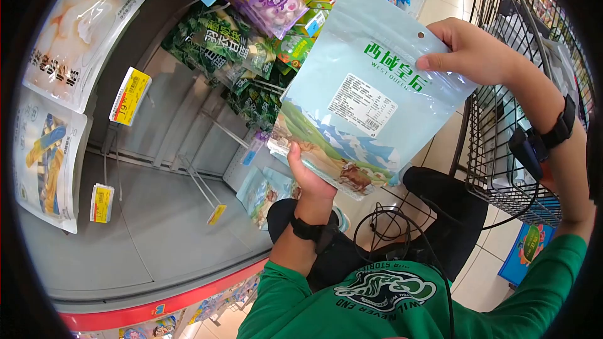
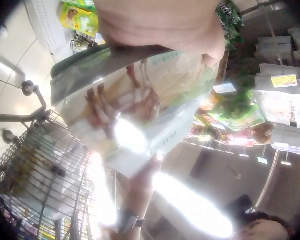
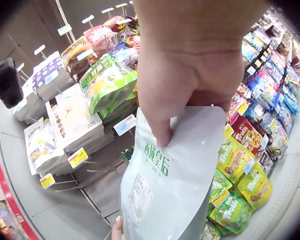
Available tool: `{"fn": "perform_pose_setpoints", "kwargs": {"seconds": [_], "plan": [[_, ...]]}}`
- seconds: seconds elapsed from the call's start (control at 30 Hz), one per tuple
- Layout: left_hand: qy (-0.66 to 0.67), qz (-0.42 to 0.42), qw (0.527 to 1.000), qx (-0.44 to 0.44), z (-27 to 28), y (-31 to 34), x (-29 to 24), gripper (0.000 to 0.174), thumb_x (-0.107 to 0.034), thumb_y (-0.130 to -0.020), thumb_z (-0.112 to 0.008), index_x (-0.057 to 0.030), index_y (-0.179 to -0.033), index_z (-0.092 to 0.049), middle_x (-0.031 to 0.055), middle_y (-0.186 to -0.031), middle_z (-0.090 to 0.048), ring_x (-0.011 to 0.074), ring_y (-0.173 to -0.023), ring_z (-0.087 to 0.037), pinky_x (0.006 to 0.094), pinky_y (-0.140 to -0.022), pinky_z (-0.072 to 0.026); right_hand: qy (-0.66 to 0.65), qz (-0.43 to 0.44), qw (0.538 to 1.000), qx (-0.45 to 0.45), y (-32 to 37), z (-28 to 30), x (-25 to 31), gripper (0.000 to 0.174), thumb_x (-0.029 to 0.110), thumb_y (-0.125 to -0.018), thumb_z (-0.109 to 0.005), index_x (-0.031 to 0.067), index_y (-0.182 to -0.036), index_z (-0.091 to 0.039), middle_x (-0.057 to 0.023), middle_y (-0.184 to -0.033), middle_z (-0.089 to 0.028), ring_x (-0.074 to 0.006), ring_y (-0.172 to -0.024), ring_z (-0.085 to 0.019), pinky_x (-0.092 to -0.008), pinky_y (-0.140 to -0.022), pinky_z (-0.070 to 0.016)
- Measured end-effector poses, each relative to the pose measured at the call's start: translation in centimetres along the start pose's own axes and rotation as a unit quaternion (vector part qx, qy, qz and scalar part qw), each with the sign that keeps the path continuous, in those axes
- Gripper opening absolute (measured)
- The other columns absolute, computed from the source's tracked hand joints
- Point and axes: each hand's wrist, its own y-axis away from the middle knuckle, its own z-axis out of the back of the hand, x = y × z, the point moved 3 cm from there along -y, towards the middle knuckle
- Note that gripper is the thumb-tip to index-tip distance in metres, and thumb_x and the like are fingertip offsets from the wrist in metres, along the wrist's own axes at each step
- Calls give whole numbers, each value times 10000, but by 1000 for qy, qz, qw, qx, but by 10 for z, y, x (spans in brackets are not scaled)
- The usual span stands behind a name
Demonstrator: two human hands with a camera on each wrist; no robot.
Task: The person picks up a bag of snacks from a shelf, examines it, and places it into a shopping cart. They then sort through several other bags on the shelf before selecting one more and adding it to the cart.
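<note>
A light blue snack pouch (image 1: 367,97) with green lettering, a white label and a printed mountain-and-cattle scene is held up in front of the person. Near its hole-punched top edge, my right hand (image 1: 468,50) pinches it, thumb on the lettered face. My left hand (image 1: 312,179) grips the lower edge with the thumb over the front; its other fingers are hidden behind the pouch. The left wrist view shows the pouch's glossy printed underside (image 2: 135,95) close to that palm. Similar light blue pouches (image 1: 257,198) sit lower down at the shelf, by the knee.
A wire shopping cart (image 1: 502,150) stands at the right. Shelf hooks (image 1: 204,185) with price tags (image 1: 130,96) jut out at the left, near hanging white pouches (image 1: 50,157). Green bags (image 1: 220,44) hang behind the held pouch. A black cable (image 1: 389,226) loops over the lap.
</note>
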Motion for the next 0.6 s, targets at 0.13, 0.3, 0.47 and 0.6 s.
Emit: {"fn": "perform_pose_setpoints", "kwargs": {"seconds": [0.13,0.3,0.47,0.6], "plan": [[-11,-15,999,-26,2,-1,-2,653,-527,-938,-336,-117,-1446,-359,81,-1405,-449,276,-1281,-443,440,-1058,-359,6,-8,1000,-4,-2,-1,-4,339,258,-891,-673,-46,-1036,-641,-57,-881,-684,-99,-768,-620,-265,-722,-502],[-13,-53,998,-2,2,-4,-8,656,-525,-938,-339,-115,-1451,-352,83,-1416,-442,278,-1283,-441,442,-1061,-357,1,6,1000,-26,3,0,-6,330,247,-893,-662,-47,-1042,-641,-51,-864,-677,-91,-758,-608,-255,-715,-497],[-8,-82,997,-3,3,-6,-10,662,-528,-933,-345,-116,-1452,-349,87,-1427,-434,281,-1286,-439,446,-1064,-357,-12,-14,1000,21,8,1,-12,334,221,-878,-667,-58,-1059,-636,-33,-861,-658,-73,-774,-584,-238,-702,-477],[2,-64,998,2,2,-3,-9,673,-539,-926,-352,-119,-1452,-350,87,-1425,-435,281,-1283,-442,449,-1061,-361,-14,-5,1000,7,11,0,-13,362,261,-879,-685,-58,-1044,-641,-37,-861,-657,-78,-782,-588,-235,-706,-476]]}}
